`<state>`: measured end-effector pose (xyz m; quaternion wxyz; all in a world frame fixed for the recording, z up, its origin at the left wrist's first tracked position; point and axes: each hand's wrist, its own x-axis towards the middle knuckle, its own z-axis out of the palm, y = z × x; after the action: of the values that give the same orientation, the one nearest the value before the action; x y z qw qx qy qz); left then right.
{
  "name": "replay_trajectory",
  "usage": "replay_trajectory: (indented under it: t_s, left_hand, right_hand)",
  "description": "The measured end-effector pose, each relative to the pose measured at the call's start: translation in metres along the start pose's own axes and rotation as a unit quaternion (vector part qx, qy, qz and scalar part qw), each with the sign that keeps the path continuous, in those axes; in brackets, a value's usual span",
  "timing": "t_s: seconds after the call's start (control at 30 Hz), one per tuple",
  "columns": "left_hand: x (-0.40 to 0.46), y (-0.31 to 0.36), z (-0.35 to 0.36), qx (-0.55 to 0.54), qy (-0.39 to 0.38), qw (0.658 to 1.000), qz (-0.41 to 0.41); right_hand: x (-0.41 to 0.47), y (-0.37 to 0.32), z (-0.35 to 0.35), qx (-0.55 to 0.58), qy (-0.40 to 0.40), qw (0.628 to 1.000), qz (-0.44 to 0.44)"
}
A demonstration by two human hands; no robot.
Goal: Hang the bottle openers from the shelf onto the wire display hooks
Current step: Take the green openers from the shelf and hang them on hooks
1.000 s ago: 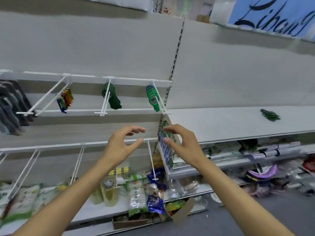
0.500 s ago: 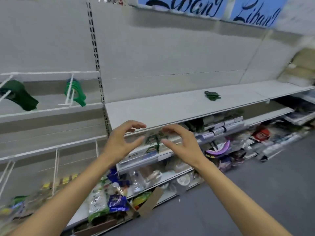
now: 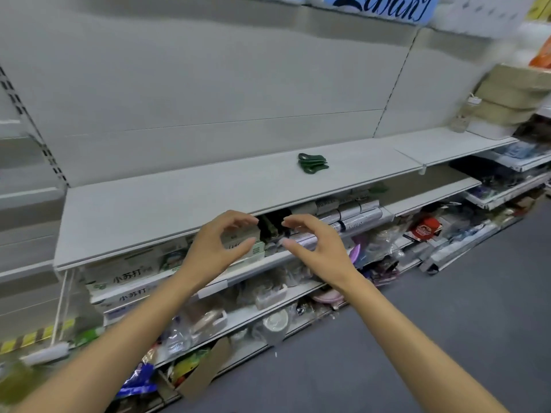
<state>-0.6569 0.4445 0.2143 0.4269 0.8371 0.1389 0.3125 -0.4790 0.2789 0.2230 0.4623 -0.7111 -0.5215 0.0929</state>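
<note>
The small pile of dark green bottle openers [image 3: 312, 163] lies on the pale shelf [image 3: 179, 204], set back from its front lip and up and slightly right of both hands. The right hand [image 3: 316, 248] looks the nearer, the left hand [image 3: 217, 248] a little farther. Both hang in front of and below the shelf edge, holding nothing, fingers [image 3: 238, 223] loosely curved and spread apart from the thumbs. The pile's long axis seems to run roughly along the shelf, though blur blunts this. Bare shelf surrounds it on every side, so a reach over the lip looks unobstructed. No wire hooks show here.
</note>
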Motion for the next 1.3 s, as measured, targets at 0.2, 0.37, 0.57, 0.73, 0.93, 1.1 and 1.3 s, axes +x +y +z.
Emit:
replay_trajectory:
  t_s: [0.2,0.37,0.57,0.73,0.93,1.1,1.3]
  left_hand:
    - [0.089,-0.027,0.053,0.013,-0.003,1.000,-0.003]
    - [0.181,-0.053,0.099,-0.001,0.002,1.000,-0.009]
    - [0.269,-0.070,0.139,0.031,0.003,0.999,-0.017]
    - [0.324,-0.098,0.158,0.062,0.035,0.996,-0.048]
    - [0.374,-0.128,0.180,0.103,0.041,0.984,-0.138]
    - [0.396,-0.131,0.196,0.079,0.048,0.973,-0.212]
    - [0.404,-0.139,0.202,0.094,0.059,0.964,-0.241]
  right_hand:
    - [0.058,0.078,-0.039,-0.013,-0.009,1.000,-0.004]
    - [0.121,0.142,-0.079,-0.031,-0.024,0.999,0.019]
    - [0.191,0.195,-0.134,-0.073,-0.061,0.995,0.022]
    - [0.258,0.243,-0.157,-0.067,-0.038,0.997,0.016]
    - [0.333,0.301,-0.157,-0.075,-0.073,0.995,0.001]
    - [0.383,0.330,-0.149,-0.112,-0.156,0.981,-0.031]
    - [0.419,0.351,-0.132,-0.147,-0.226,0.961,-0.064]
